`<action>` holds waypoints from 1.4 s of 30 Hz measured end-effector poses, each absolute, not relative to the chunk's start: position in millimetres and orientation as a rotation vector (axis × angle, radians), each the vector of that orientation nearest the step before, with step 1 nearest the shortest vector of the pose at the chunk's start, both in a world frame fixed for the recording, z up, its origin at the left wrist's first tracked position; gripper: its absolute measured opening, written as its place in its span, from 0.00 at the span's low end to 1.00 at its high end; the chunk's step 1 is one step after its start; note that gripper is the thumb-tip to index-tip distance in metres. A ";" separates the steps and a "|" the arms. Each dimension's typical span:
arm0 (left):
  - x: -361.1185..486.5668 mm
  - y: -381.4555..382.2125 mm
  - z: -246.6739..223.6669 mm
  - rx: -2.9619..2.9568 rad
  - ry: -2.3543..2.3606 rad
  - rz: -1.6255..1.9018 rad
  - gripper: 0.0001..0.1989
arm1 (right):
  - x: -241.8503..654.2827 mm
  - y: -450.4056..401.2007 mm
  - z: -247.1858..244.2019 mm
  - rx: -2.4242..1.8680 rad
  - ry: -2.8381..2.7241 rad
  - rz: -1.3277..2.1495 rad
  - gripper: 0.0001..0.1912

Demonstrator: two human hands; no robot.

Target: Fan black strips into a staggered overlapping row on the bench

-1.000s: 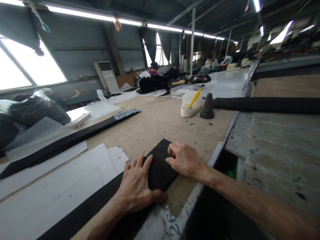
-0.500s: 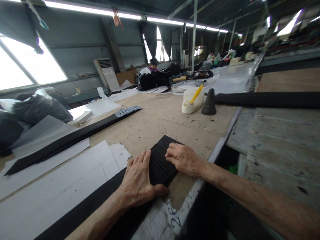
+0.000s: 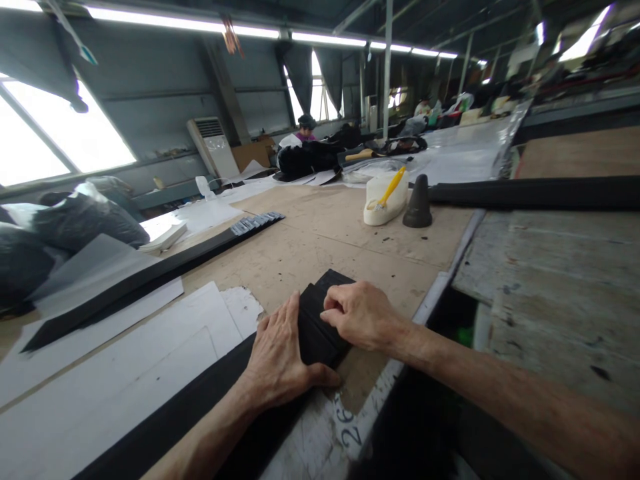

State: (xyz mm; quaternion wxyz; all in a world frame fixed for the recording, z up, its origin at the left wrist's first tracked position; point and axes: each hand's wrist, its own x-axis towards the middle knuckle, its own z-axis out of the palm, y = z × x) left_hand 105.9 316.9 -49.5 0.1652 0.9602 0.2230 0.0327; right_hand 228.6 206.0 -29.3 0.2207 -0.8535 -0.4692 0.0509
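Hands pressing the folded black strip

Both hands are lying on the black strip stack at the near bench edge. Left hand is pressing flat, fingers spread. Right hand is curling its fingers, pinching the top layer. Folding looks partly done; the long strip end is lying unfolded toward near left.

The left hand covers part of the black stack, and the far person is too small to make out.
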 end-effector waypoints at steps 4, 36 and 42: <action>104.3 316.5 -47.7 2.725 0.624 0.115 0.61 | 220.9 217.2 -21.7 -2.407 -1.245 0.376 0.05; 61.1 323.7 -50.9 2.632 0.602 0.210 0.46 | 230.7 222.8 -30.5 -2.387 -1.100 0.638 0.09; 58.5 331.2 -53.5 2.468 0.532 0.329 0.45 | 232.6 221.7 -30.8 -2.332 -1.118 0.704 0.03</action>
